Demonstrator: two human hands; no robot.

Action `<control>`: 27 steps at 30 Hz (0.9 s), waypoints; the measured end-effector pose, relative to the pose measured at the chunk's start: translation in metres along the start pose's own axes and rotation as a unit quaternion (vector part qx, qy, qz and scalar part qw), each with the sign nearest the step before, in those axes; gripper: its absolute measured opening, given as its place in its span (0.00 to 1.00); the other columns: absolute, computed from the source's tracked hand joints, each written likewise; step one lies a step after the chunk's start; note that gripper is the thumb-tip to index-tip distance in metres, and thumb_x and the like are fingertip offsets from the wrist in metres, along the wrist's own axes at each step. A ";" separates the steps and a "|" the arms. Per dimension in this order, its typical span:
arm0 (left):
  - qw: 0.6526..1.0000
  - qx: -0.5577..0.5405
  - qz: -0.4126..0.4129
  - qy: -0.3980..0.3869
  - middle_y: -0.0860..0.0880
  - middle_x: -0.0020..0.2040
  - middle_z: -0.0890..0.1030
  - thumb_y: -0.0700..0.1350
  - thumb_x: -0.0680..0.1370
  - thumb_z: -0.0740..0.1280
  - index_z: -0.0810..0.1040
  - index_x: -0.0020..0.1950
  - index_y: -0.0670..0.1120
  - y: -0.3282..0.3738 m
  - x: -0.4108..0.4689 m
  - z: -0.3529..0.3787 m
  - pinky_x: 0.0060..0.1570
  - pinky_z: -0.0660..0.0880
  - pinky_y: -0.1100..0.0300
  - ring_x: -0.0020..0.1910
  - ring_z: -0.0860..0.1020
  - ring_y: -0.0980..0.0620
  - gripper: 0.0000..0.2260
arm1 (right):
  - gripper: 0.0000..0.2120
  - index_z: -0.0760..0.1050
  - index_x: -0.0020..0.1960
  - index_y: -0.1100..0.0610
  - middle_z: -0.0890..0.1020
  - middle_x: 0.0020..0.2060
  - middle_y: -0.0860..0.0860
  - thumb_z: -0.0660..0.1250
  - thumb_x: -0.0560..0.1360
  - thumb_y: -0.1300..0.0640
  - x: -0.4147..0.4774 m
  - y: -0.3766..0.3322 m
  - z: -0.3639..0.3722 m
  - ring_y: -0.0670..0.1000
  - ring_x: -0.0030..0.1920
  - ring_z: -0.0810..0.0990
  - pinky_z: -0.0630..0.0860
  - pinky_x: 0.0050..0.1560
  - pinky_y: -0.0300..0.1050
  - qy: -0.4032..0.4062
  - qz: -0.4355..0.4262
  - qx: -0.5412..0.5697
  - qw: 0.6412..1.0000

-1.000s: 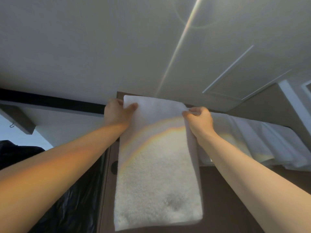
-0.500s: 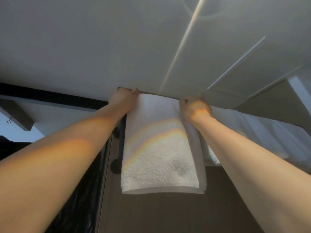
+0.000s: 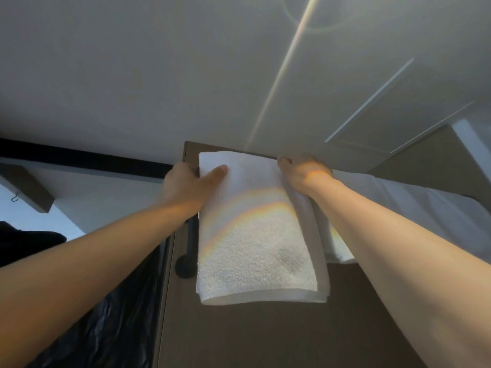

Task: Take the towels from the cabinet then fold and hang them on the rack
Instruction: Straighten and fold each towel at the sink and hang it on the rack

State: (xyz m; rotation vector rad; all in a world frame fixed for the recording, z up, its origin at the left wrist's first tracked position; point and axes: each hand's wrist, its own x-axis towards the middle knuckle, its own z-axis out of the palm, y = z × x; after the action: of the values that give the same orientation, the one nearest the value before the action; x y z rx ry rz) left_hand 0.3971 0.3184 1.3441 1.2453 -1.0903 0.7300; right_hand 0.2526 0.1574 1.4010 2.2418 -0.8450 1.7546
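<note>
A folded white towel point(image 3: 255, 245) hangs doubled over a high dark rack bar point(image 3: 190, 243), close under the ceiling. My left hand point(image 3: 186, 185) grips the towel's upper left edge, thumb pressed flat on the front. My right hand point(image 3: 303, 172) clutches the upper right edge with curled fingers. The towel's lower hem hangs about level, with the back layer showing slightly at the right. The top of the rack is hidden behind the towel.
A second white cloth point(image 3: 398, 213) hangs to the right, behind my right forearm. A dark brown panel point(image 3: 265, 335) backs the rack. Black glossy plastic point(image 3: 106, 314) fills the lower left. The white ceiling point(image 3: 186, 75) sits just above my hands.
The towel went from hanging long from my raised hands to being draped doubled over the bar. My left thumb has since moved onto the towel's front; the view has drawn closer.
</note>
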 end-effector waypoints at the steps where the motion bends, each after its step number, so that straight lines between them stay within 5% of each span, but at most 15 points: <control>1: 0.999 -0.017 -0.021 -0.024 0.44 0.48 0.83 0.58 0.77 0.66 0.81 0.50 0.39 -0.001 -0.004 -0.001 0.43 0.79 0.54 0.44 0.81 0.48 0.21 | 0.23 0.73 0.66 0.59 0.74 0.67 0.60 0.47 0.82 0.49 0.000 0.000 0.000 0.60 0.66 0.73 0.69 0.61 0.50 -0.002 -0.002 -0.001 1.000; 4: 0.995 -0.073 -0.056 -0.040 0.42 0.49 0.83 0.53 0.78 0.67 0.81 0.49 0.38 -0.003 -0.007 -0.003 0.54 0.79 0.46 0.47 0.82 0.44 0.17 | 0.23 0.71 0.69 0.57 0.72 0.70 0.59 0.48 0.83 0.48 -0.002 0.001 -0.001 0.60 0.69 0.70 0.67 0.65 0.51 -0.011 -0.010 0.016 1.000; 7: 0.996 -0.070 -0.058 -0.023 0.43 0.47 0.83 0.52 0.78 0.68 0.80 0.49 0.37 -0.001 -0.007 -0.003 0.51 0.79 0.49 0.47 0.82 0.44 0.17 | 0.21 0.72 0.69 0.59 0.72 0.70 0.59 0.51 0.84 0.50 -0.010 0.007 -0.004 0.59 0.70 0.69 0.66 0.66 0.49 -0.012 -0.010 0.088 0.996; 12: 0.997 -0.059 -0.045 -0.025 0.44 0.45 0.82 0.51 0.78 0.68 0.80 0.48 0.38 -0.003 -0.007 -0.006 0.45 0.78 0.55 0.45 0.81 0.46 0.15 | 0.16 0.73 0.65 0.62 0.80 0.59 0.57 0.63 0.80 0.56 -0.041 0.022 -0.001 0.56 0.61 0.76 0.66 0.50 0.37 0.108 0.020 0.301 0.947; 14: 0.997 -0.059 -0.047 -0.020 0.44 0.45 0.82 0.51 0.78 0.68 0.80 0.48 0.37 -0.003 -0.006 -0.005 0.46 0.78 0.54 0.45 0.81 0.46 0.15 | 0.15 0.71 0.63 0.59 0.79 0.48 0.51 0.64 0.78 0.55 -0.053 0.023 -0.002 0.53 0.48 0.77 0.64 0.42 0.38 0.127 0.044 0.323 0.937; 20: 0.996 -0.072 -0.051 -0.018 0.49 0.36 0.79 0.56 0.76 0.69 0.74 0.35 0.44 -0.003 -0.007 -0.003 0.32 0.70 0.64 0.34 0.77 0.53 0.18 | 0.15 0.69 0.45 0.59 0.65 0.30 0.51 0.63 0.79 0.47 -0.076 0.021 -0.004 0.52 0.31 0.66 0.67 0.41 0.46 -0.080 0.165 0.390 0.902; 23: 0.997 -0.053 -0.048 -0.034 0.53 0.34 0.82 0.58 0.71 0.74 0.79 0.35 0.45 -0.002 -0.011 -0.008 0.27 0.71 0.67 0.29 0.80 0.57 0.17 | 0.15 0.70 0.41 0.57 0.66 0.30 0.50 0.64 0.79 0.46 -0.079 0.020 -0.006 0.50 0.30 0.66 0.63 0.32 0.43 -0.075 0.176 0.384 0.903; 27: 0.999 -0.027 -0.022 -0.029 0.52 0.39 0.83 0.52 0.70 0.76 0.81 0.40 0.47 0.002 -0.012 -0.015 0.33 0.75 0.63 0.37 0.82 0.55 0.10 | 0.23 0.60 0.30 0.54 0.61 0.25 0.48 0.66 0.78 0.49 -0.072 0.024 -0.003 0.50 0.26 0.61 0.57 0.27 0.42 0.005 0.131 0.378 0.917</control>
State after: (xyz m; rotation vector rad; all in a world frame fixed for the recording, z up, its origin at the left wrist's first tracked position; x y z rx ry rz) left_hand 0.3944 0.3346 1.3338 1.2478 -1.1187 0.6310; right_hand 0.2267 0.1627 1.3297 2.6364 -0.5254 2.5592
